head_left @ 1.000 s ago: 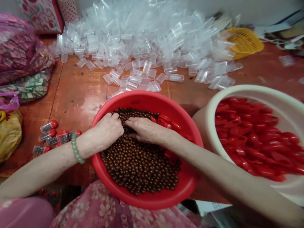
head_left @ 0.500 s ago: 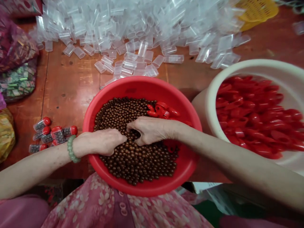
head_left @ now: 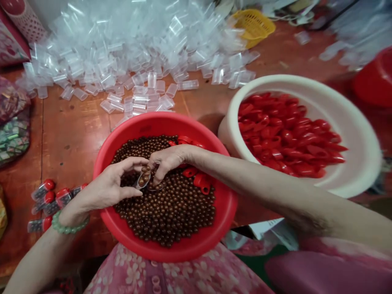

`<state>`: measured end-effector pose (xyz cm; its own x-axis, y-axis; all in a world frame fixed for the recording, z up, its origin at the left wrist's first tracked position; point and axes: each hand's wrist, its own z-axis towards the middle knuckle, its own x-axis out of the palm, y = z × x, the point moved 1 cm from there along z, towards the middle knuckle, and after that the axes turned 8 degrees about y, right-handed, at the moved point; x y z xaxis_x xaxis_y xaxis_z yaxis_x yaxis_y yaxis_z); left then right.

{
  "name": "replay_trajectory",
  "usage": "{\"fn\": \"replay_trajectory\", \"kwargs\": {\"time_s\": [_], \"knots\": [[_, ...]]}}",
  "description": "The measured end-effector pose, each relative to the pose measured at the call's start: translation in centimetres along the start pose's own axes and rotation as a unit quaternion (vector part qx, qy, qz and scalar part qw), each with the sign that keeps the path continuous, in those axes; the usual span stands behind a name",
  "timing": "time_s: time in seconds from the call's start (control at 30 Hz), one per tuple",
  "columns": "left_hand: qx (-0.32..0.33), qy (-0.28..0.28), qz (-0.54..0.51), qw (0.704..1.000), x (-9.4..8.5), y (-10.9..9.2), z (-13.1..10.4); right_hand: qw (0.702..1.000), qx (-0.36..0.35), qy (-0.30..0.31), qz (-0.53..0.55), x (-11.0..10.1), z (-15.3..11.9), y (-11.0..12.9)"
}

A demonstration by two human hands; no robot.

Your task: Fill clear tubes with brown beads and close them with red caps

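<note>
My left hand [head_left: 107,181] holds a small clear plastic tube [head_left: 143,180] between its thumb and fingers, over the red basin [head_left: 226,200]. Several brown balls show in the tube's mouth. Against that mouth, my right hand [head_left: 168,161] has its fingers curled round brown balls; how many is hidden. A thick bed of glossy brown balls [head_left: 171,208] fills much of the basin. A few hollow red caps [head_left: 202,181] lie among them on the right side.
Capped, filled tubes [head_left: 45,190] lie left of the basin. A heap of clear tubes [head_left: 122,53] spreads along the back, beside a yellow basket [head_left: 257,26]. On the right stands a white tub [head_left: 364,167] of red caps [head_left: 288,130]. Bags of small wrapped pieces [head_left: 14,136] sit far left.
My left hand has turned and lifted, now showing the clear tube with balls at its mouth. My right hand has come up beside it from the balls. The view has shifted right.
</note>
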<state>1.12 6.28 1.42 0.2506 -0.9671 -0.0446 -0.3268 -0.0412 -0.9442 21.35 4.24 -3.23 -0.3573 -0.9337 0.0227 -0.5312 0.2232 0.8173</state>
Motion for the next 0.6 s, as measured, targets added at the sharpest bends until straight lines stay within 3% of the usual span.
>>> {"fn": "replay_trajectory", "kwargs": {"time_s": [0.17, 0.4, 0.6], "knots": [[-0.018, -0.060, -0.073, 0.995, 0.0, 0.0, 0.3, 0.975, 0.038, -0.062, -0.208, 1.3, -0.6, 2.5], [-0.022, -0.113, -0.164, 0.980, 0.7, 0.7, -0.2, 0.943, 0.062, -0.149, -0.290, 5.1, -0.8, 2.9], [-0.014, -0.148, -0.141, 0.979, 1.8, 0.4, -0.1, 0.934, 0.058, -0.200, -0.291, 5.6, -2.8, 2.9]]}}
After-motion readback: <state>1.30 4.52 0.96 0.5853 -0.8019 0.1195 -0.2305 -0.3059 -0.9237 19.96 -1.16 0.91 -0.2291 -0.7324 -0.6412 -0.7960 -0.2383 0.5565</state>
